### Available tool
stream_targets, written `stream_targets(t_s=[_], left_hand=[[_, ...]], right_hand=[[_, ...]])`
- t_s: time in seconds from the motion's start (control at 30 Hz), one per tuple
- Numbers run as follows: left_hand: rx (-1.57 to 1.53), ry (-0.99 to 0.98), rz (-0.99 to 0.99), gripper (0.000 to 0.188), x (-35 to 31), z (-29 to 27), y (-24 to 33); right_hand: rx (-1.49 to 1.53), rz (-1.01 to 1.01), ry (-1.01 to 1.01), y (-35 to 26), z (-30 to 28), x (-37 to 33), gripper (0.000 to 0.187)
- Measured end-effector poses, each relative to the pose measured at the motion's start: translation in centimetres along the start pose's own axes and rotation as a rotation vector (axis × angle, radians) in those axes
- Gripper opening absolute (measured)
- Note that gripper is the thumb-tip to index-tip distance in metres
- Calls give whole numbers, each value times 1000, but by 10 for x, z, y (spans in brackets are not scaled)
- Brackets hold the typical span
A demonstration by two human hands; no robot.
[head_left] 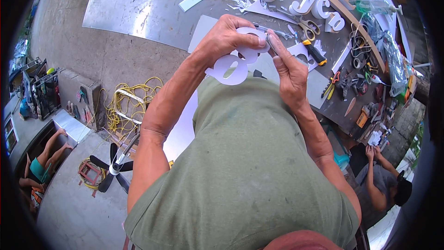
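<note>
Pinching the white shape point(240, 70), my left hand point(225, 36) likely keeps it still; my right hand point(291, 71) pinches a grey thing point(268, 38).

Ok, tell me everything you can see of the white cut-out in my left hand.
The white cut-out looks thin and flat, perhaps plastic or card, with curved outlines and an oval hole in its lower lobe. The left hand holds it up by its upper part; the right hand is beside that end, contact unclear.

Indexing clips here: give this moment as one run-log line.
left hand: holding white cut-out | right hand: at cut-out's right edge | table: scissors, yellow-black knife
</note>
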State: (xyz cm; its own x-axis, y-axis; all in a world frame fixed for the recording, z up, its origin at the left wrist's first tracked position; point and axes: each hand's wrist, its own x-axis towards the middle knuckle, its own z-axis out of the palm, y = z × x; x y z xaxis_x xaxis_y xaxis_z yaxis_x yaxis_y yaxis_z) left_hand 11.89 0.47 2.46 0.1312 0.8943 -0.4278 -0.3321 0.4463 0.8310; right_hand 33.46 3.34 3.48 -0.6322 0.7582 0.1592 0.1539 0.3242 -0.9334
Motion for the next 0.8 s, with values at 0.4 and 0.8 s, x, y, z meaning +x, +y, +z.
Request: stream_targets(t_s=[0.4, 0.8], left_hand=[[26, -15, 111, 21, -9, 5, -1], [103, 46, 96, 23, -18, 4, 13]], right_hand=[[46, 7, -45, -17, 4, 16, 37], [69, 15, -52, -7, -4, 1, 37]])
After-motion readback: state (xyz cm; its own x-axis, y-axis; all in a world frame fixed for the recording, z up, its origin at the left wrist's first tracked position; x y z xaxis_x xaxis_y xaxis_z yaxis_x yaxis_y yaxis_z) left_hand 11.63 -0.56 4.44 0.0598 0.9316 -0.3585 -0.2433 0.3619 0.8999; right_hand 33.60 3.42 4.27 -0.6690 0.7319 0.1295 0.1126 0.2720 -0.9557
